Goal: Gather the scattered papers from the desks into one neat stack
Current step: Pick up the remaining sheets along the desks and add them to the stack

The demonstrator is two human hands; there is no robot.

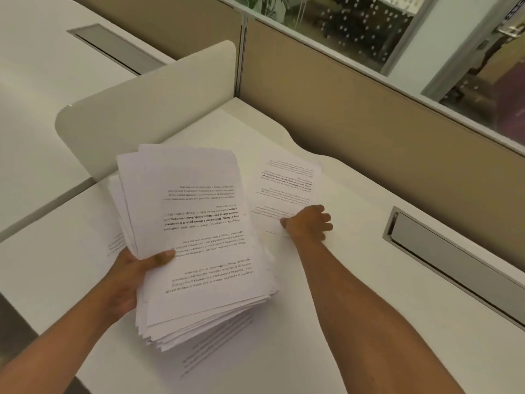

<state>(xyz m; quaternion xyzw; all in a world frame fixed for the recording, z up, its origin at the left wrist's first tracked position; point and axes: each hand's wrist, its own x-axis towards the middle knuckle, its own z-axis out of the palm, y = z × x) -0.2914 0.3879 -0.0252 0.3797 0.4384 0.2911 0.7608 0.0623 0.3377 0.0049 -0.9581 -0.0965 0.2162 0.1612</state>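
Meanwhile, left hand (125, 275) holds stack (196, 240) — divider (147, 103) behind, loose sheet (287, 186) beside.

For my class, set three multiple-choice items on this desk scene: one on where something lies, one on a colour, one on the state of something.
1. Where does the loose sheet lie?
A. On the desk, right of the stack
B. On the floor
C. On top of the stack

2. What colour is the tall partition behind the desk?
A. Blue
B. Tan
C. Black

3. How is the stack being kept?
A. Lying untouched on the desk
B. Held by both hands
C. Held by the left hand

Answers:
1 A: the sheet lies flat on the desk, with the right hand at its near edge.
2 B: its panels are plainly tan.
3 C: the left thumb presses on the top page, and the right hand is off the stack.
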